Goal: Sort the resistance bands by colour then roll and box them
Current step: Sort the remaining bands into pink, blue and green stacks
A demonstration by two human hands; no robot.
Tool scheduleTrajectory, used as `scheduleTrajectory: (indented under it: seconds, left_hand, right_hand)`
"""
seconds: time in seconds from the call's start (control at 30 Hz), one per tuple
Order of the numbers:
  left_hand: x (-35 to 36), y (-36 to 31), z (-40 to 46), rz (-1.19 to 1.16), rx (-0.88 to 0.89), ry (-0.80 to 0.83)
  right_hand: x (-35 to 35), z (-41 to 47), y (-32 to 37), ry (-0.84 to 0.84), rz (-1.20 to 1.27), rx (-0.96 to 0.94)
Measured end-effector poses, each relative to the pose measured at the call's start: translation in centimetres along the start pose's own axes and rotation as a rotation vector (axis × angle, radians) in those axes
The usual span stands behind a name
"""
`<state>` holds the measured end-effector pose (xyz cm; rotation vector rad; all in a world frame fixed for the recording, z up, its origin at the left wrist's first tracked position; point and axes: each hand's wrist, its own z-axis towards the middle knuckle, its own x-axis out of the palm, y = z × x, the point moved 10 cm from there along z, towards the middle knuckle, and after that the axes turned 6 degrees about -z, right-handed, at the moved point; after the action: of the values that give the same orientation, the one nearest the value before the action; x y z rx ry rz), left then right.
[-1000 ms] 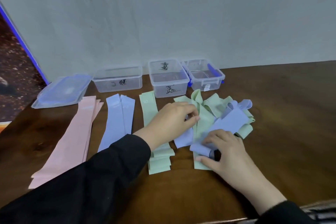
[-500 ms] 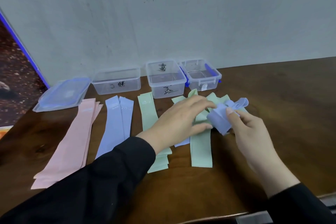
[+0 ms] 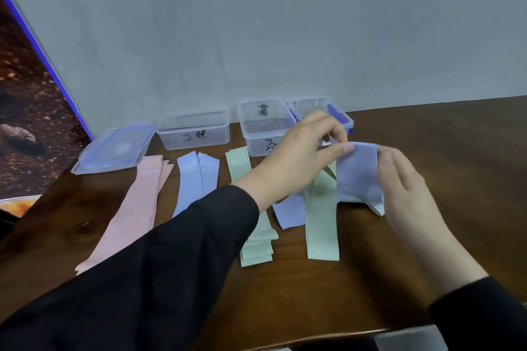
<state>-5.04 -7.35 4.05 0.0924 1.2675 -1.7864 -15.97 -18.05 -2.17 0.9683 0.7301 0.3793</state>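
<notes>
The left hand (image 3: 302,148) and the right hand (image 3: 399,179) are both pinching the top edge of a blue band (image 3: 356,171), holding it spread above the unsorted pile (image 3: 319,208); it is hanging limp, so it is looking thin, light and soft. Holding it by the two top corners is probably keeping it flat.

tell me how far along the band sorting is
Partly sorted: a pink pile, a blue pile and a green pile lie flat in rows. In hand: the left hand and right hand hold up a blue band from the unsorted heap. Left: the remaining heap, all rolling, and boxing; the clear boxes look empty.
</notes>
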Motion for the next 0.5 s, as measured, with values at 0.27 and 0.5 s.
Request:
scheduleTrajectory:
  seconds: [0.27, 0.5]
  left_hand:
    - [-8.3, -2.7, 0.9, -0.063, -0.040, -0.265]
    - [-19.6, -5.2, -0.6, -0.071, -0.025, -0.547]
  right_hand:
    - [3.0, 1.0, 1.9, 0.111, -0.077, 0.066]
    - [7.5, 1.0, 9.2, 0.203, 0.065, 0.034]
